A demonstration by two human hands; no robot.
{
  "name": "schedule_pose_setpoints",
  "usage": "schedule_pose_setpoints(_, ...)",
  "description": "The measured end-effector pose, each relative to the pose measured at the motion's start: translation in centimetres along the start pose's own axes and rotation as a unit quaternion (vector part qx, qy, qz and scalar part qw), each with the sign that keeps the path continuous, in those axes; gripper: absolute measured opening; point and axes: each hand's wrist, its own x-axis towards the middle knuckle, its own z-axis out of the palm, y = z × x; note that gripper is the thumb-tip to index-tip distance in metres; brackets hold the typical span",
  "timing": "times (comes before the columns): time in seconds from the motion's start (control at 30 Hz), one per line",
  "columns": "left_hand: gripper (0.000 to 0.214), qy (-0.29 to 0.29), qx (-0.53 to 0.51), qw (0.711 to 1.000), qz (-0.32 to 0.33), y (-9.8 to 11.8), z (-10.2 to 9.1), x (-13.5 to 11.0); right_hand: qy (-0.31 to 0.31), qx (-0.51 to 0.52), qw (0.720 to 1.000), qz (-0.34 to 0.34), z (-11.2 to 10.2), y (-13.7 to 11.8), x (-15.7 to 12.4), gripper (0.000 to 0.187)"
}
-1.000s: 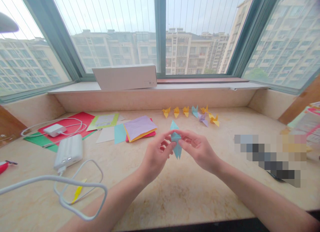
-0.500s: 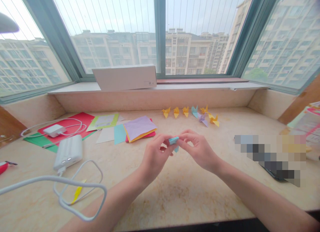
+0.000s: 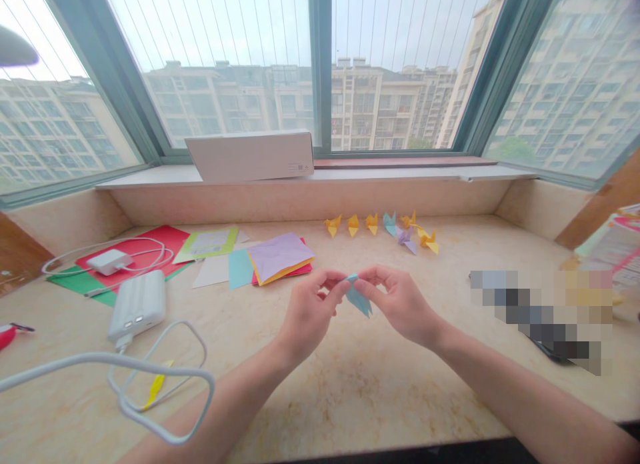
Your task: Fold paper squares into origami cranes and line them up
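Observation:
A small piece of folded light-blue paper point(image 3: 361, 300) is held above the counter, its split pointed end hanging down to the right. My left hand point(image 3: 316, 305) pinches its upper left edge between thumb and fingers. On the other side, my right hand point(image 3: 395, 292) grips the upper part, thumb in front and index finger behind. Beyond my hands stand several folded paper cranes: a yellow crane point(image 3: 333, 225), a light-blue crane point(image 3: 389, 223) and a purple crane point(image 3: 407, 240) among them.
Left of my hands lie a purple paper sheet point(image 3: 280, 254) over other coloured sheets, a white power bank point(image 3: 137, 304) and a looping white cable point(image 3: 165, 365). A white box point(image 3: 250, 156) rests on the window ledge. A blurred-out dark object point(image 3: 555, 344) lies at right.
The folded blue paper has turned in my fingers; its pointed end now shows below them, hanging down to the right. Both hands stay in nearly the same place.

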Motion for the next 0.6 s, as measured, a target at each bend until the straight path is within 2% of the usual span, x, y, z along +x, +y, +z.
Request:
schedule_pose_setpoints(0.17, 0.025, -0.013, -0.038, 0.999, -0.026, 1.0, 0.0, -0.2, -0.006, 0.056, 0.998, 0.011, 0.1, 0.0, 0.0, 0.023)
schedule_pose_setpoints(0.33, 0.027, 0.011, -0.084, 0.996, -0.038, 0.5, 0.0, 0.0, -0.003, 0.115, 0.993, -0.004, 0.3, 0.3, 0.2, 0.027)
schedule_pose_setpoints(0.47, 0.028, 0.03, -0.121, 0.992, -0.02, 0.0, 0.0, 0.3, -0.017, 0.116, 0.993, -0.025, 0.3, 0.0, 0.1, 0.026)
schedule_pose_setpoints(0.6, 0.032, 0.005, -0.136, 0.991, 0.002, 0.0, 0.2, 0.1, 0.0, 0.11, 0.993, -0.031, 0.3, 0.0, 0.1, 0.023)
